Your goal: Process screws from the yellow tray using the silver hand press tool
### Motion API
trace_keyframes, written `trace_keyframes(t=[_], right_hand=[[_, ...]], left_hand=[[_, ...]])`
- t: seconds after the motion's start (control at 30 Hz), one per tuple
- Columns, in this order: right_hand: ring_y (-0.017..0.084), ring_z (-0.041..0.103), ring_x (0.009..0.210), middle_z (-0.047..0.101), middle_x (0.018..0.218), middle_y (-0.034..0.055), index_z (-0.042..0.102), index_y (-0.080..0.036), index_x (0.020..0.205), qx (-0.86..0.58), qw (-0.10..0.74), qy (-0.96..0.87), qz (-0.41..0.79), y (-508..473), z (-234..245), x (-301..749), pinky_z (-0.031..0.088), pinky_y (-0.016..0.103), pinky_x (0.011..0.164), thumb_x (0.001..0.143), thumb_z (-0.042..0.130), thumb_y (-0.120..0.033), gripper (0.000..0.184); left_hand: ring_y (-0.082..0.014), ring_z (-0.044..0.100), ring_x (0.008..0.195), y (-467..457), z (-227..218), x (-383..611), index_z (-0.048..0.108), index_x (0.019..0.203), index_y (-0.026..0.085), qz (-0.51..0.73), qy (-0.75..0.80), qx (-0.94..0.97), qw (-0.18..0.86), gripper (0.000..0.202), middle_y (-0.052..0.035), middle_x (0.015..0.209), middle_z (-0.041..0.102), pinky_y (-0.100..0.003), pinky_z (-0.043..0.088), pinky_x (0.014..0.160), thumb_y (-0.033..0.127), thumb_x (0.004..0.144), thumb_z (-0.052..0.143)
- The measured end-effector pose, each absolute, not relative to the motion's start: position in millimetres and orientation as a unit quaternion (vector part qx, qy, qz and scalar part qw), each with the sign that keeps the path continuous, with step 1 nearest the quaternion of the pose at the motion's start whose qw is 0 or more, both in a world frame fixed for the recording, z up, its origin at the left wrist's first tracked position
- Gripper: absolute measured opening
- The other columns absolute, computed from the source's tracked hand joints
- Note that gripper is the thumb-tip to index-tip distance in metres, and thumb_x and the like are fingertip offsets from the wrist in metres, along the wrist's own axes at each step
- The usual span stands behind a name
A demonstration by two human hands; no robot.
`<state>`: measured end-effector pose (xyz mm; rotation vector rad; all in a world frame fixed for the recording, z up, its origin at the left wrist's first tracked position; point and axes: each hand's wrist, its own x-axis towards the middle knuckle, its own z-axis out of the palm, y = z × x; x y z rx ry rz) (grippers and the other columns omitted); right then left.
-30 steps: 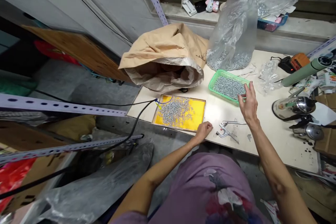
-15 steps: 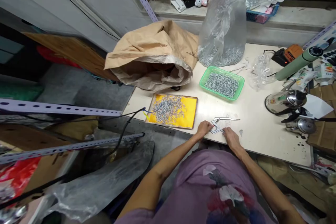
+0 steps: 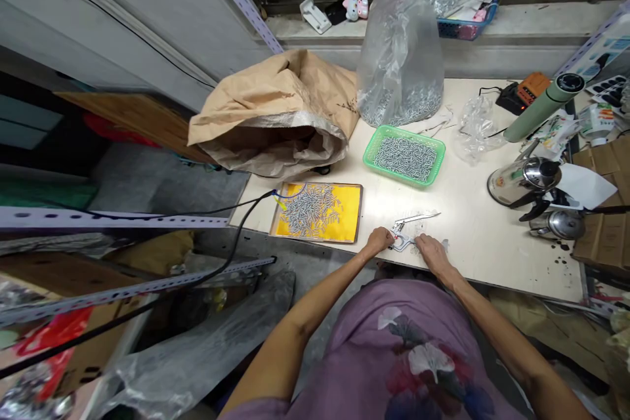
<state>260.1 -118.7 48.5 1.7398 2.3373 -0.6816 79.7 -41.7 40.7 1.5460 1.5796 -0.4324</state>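
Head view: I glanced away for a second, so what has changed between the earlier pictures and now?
The right hand has moved from the green plastic basket toward the person, to the right end of the silver lever-shaped metal part. The left hand has shifted right, to that part's left end. The basket and the yellow rectangular tray stay put.

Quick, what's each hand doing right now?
Left hand: curled, fingertips at the silver metal piece; grip can't be told.
Right hand: fingers at its right end; grip can't be told.
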Motion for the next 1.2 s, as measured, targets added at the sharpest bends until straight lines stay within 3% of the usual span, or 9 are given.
trace_keyframes(t=[0.13, 0.23, 0.3, 0.43, 0.67, 0.87, 0.97, 1.07, 1.2], right_hand=[[0.024, 0.05, 0.106, 0.057, 0.121, 0.0121, 0.057, -0.022, 0.115, 0.585, 0.05, 0.784, -0.203, -110, 46, 269, 0.039, 0.033, 0.083, 0.09, 0.047, -0.023, 0.028], [0.03, 0.039, 0.123, 0.04, 0.143, 0.0159, 0.041, -0.021, 0.136, 0.597, 0.027, 0.782, -0.178, -97, 42, 278, 0.035, 0.043, 0.095, 0.081, 0.062, -0.039, 0.062], [0.032, 0.036, 0.126, 0.036, 0.146, 0.0172, 0.033, -0.02, 0.141, 0.599, 0.026, 0.782, -0.173, -88, 40, 282, 0.028, 0.049, 0.102, 0.074, 0.067, -0.047, 0.08], [0.036, 0.036, 0.124, 0.049, 0.134, 0.0168, 0.034, -0.018, 0.141, 0.605, 0.028, 0.778, -0.166, -77, 40, 281, 0.014, 0.058, 0.108, 0.064, 0.074, -0.051, 0.093], [0.031, 0.046, 0.11, 0.056, 0.121, 0.0157, 0.038, -0.015, 0.137, 0.606, 0.036, 0.778, -0.163, -79, 44, 274, 0.011, 0.061, 0.108, 0.068, 0.074, -0.043, 0.083], [0.028, 0.047, 0.106, 0.057, 0.114, 0.0152, 0.044, -0.013, 0.131, 0.605, 0.044, 0.778, -0.164, -86, 39, 273, 0.031, 0.046, 0.1, 0.072, 0.072, -0.036, 0.069], [0.026, 0.047, 0.102, 0.057, 0.111, 0.0129, 0.046, -0.016, 0.128, 0.613, 0.034, 0.771, -0.168, -90, 36, 271, 0.04, 0.037, 0.087, 0.074, 0.071, -0.032, 0.062], [0.025, 0.047, 0.1, 0.056, 0.109, 0.0119, 0.046, -0.017, 0.127, 0.631, 0.022, 0.758, -0.161, -93, 35, 268, 0.042, 0.035, 0.081, 0.074, 0.072, -0.03, 0.06], [0.026, 0.047, 0.099, 0.056, 0.108, 0.0117, 0.046, -0.017, 0.127, 0.642, 0.006, 0.752, -0.153, -96, 35, 267, 0.042, 0.036, 0.082, 0.072, 0.073, -0.031, 0.062]], left_hand=[[-0.0135, 0.061, 0.066, -40, 42, 79, 0.073, 0.075, 0.011, -0.177, 0.623, 0.625, 0.435, 0.015, -0.0048, 0.066, 0.067, -0.019, 0.039, 0.057, 0.018, 0.072, 0.06], [-0.0136, 0.061, 0.066, -39, 43, 79, 0.074, 0.079, 0.012, -0.182, 0.626, 0.619, 0.437, 0.018, -0.0051, 0.067, 0.068, -0.019, 0.04, 0.058, 0.018, 0.072, 0.059], [-0.0137, 0.061, 0.066, -40, 44, 79, 0.075, 0.084, 0.012, -0.179, 0.63, 0.615, 0.44, 0.02, -0.0056, 0.069, 0.069, -0.019, 0.041, 0.059, 0.019, 0.073, 0.059], [-0.0131, 0.061, 0.066, -40, 44, 78, 0.075, 0.084, 0.012, -0.176, 0.626, 0.618, 0.442, 0.021, -0.0051, 0.07, 0.069, -0.019, 0.041, 0.059, 0.02, 0.074, 0.058], [-0.0106, 0.059, 0.058, -41, 44, 77, 0.075, 0.081, 0.011, -0.156, 0.629, 0.597, 0.473, 0.018, -0.0036, 0.063, 0.067, -0.018, 0.041, 0.057, 0.021, 0.075, 0.061], [-0.0113, 0.059, 0.059, -44, 51, 79, 0.072, 0.086, 0.01, -0.191, 0.631, 0.586, 0.47, 0.02, -0.0044, 0.068, 0.065, -0.019, 0.043, 0.058, 0.022, 0.081, 0.056], [-0.0166, 0.062, 0.079, -55, 55, 80, 0.068, 0.086, 0.011, -0.167, 0.635, 0.645, 0.391, 0.019, -0.0084, 0.084, 0.066, -0.023, 0.046, 0.069, 0.025, 0.085, 0.055], [-0.0212, 0.055, 0.102, -64, 53, 89, 0.063, 0.096, 0.015, -0.098, 0.571, 0.768, 0.273, 0.016, -0.0104, 0.106, 0.061, -0.029, 0.047, 0.082, 0.026, 0.086, 0.057], [-0.0247, 0.045, 0.119, -60, 43, 113, 0.047, 0.123, 0.019, -0.07, 0.415, 0.884, 0.202, 0.048, -0.0117, 0.128, 0.05, -0.035, 0.042, 0.093, 0.023, 0.079, 0.067]])
